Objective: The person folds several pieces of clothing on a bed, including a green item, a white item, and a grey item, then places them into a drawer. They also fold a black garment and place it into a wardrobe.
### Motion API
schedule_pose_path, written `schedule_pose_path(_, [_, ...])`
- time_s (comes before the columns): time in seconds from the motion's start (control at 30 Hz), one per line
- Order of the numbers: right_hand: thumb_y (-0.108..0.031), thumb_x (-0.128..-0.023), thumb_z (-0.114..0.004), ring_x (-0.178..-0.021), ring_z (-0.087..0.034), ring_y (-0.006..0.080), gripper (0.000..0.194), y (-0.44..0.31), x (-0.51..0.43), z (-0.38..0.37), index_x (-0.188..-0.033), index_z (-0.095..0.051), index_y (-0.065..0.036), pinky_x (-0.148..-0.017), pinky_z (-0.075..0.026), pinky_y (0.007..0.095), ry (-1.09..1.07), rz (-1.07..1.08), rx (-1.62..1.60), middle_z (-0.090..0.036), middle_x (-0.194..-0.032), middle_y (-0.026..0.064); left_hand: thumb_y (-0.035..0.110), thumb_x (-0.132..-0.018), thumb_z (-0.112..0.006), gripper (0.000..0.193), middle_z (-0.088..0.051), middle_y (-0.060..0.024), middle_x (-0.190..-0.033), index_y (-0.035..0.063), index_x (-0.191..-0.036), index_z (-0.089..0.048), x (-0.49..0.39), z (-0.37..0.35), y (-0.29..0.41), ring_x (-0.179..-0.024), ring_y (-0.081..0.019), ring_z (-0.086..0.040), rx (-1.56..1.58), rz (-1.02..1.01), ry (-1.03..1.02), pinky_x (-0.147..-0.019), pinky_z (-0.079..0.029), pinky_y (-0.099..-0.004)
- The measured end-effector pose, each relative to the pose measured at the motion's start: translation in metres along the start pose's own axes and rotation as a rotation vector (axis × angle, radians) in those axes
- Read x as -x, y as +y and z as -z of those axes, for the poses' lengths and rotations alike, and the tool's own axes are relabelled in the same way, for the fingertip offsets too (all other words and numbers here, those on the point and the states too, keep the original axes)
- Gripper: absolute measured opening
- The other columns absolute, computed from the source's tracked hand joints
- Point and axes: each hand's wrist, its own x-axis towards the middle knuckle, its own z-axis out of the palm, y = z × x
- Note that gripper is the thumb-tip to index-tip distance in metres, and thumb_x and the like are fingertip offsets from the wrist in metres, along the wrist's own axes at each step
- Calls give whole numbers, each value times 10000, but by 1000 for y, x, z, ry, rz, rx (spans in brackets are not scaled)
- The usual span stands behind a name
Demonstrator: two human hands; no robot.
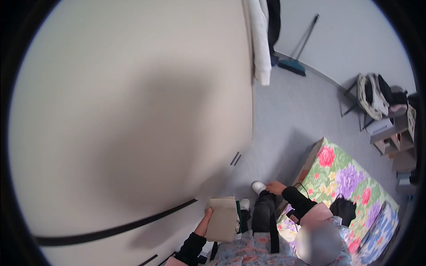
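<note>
My left hand (208, 214) grips the edge of a stack of folded cloth (221, 219), held low in front of my body. Its top layer is beige, and green and white layers show along the right side. My right hand (275, 188) hangs apart from the stack, over the area of my white shoe (258, 188). No object shows in it, but its fingers are partly turned from view. A second white shoe (244, 203) appears beside the cloth.
A large pale panel (149, 99) with a black strip (116, 226) stands to the left. On the right is a bed (346, 179) with a floral cover, a black bag (343, 209) and a blue pillow (381, 229). Farther off are a broom (293, 66) and a clothes-laden chair (357, 99).
</note>
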Motion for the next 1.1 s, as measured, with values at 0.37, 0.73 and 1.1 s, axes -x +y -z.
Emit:
schedule_pose_path(0.37, [-277,-870,-556,-1065,-610,308,439,93,-189,-168,-1184,-590,27,-920,-464,351,172,-105,-216,-635,-1129,218,599,-934,-399,728,-549,-116,-1249,6,-1356,-401,-104,74,-112,-1109,-178,-550,7,224,129,-943,-438,-299])
schedule_pose_path(0.73, [-285,-829,-613,-1002,-641,301,458,116,-392,-226,-1134,-613,56,-885,-482,342,598,-68,-813,-663,-1054,212,584,-939,-404,715,-513,-116,-1298,21,-1378,-372,-161,130,-169,-1152,-192,-526,5,234,314,-970,-425,-318])
schedule_pose_path(1.1, [-326,-838,-598,-986,-641,338,420,91,-440,-192,-1076,-661,13,-878,-491,376,669,-239,-633,-669,-1023,208,580,-940,-405,710,-507,-116,-1306,26,-1383,-366,-195,149,-170,-1158,-197,-522,54,262,374,-978,-421,-324])
